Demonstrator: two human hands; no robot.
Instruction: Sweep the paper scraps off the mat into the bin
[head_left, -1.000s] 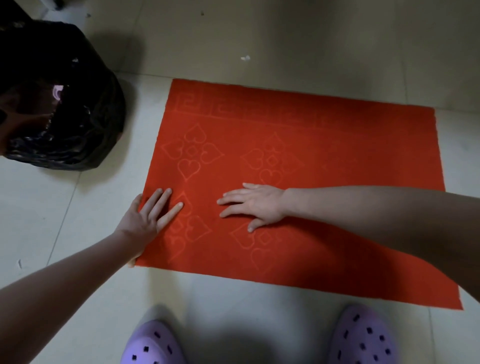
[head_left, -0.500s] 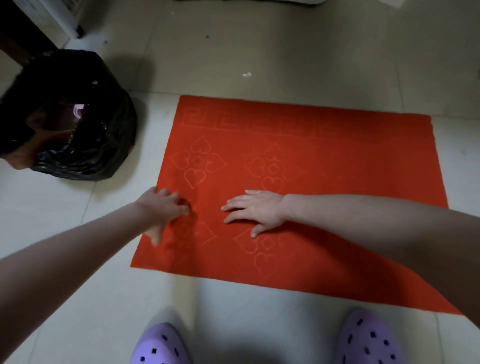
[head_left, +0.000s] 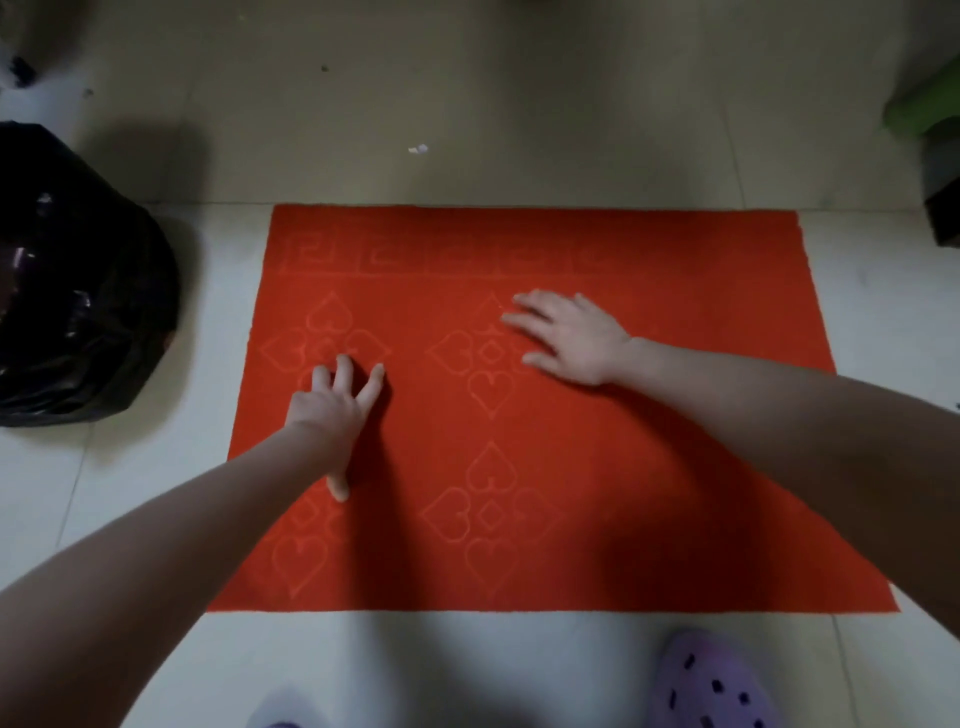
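A red mat (head_left: 649, 291) with embossed heart patterns lies flat on the tiled floor. My left hand (head_left: 332, 410) rests on its left part, fingers spread and straight, thumb pointing back toward me. Flat on the mat's middle lies my right hand (head_left: 569, 338), fingers stretched to the left. Neither hand holds anything. No paper scraps show on the mat. One small white scrap (head_left: 418, 149) lies on the floor beyond the mat's far edge. The bin, lined with a black plastic bag (head_left: 78, 291), stands on the floor left of the mat.
My purple clogs (head_left: 711, 686) are at the mat's near edge. A green object (head_left: 924, 109) and a dark thing (head_left: 943, 208) sit at the far right. Small dark specks (head_left: 21, 70) dot the floor at far left.
The view shifted right, pushing the bin toward the left edge. My left hand moved from the mat's left edge further onto the mat and opened. My right hand slid toward the far side.
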